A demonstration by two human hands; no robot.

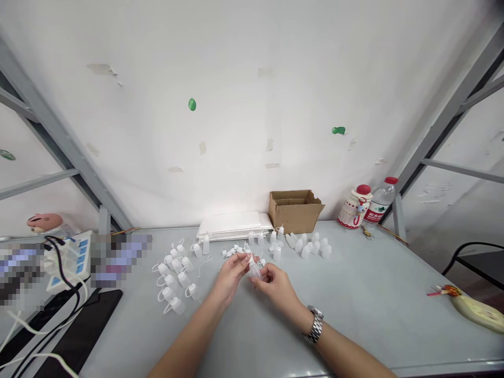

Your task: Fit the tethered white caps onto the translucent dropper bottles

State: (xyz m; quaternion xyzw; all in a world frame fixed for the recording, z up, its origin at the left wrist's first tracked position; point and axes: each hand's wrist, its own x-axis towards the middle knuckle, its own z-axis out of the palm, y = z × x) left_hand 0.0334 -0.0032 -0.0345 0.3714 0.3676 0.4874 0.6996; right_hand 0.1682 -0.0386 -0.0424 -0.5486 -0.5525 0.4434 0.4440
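Over the middle of the grey table, a small translucent bottle (255, 270) is held between both hands. My left hand (233, 272) pinches its white top, and my right hand (274, 283) grips its lower part from the right. Several small bottles with white caps and loops (169, 281) stand to the left of my hands. More capped bottles (277, 254) are just behind my right hand. Bottles without visible caps (306, 250) are grouped farther right. Small loose white caps (235, 249) lie behind my left hand.
A cardboard box (295, 215) and flat white stack (232, 226) stand by the wall. At back right are a decorated jar (354, 209) and a red-capped water bottle (381, 202). Cables and a power strip (71, 265) lie left; a yellowish object (478, 312) lies right.
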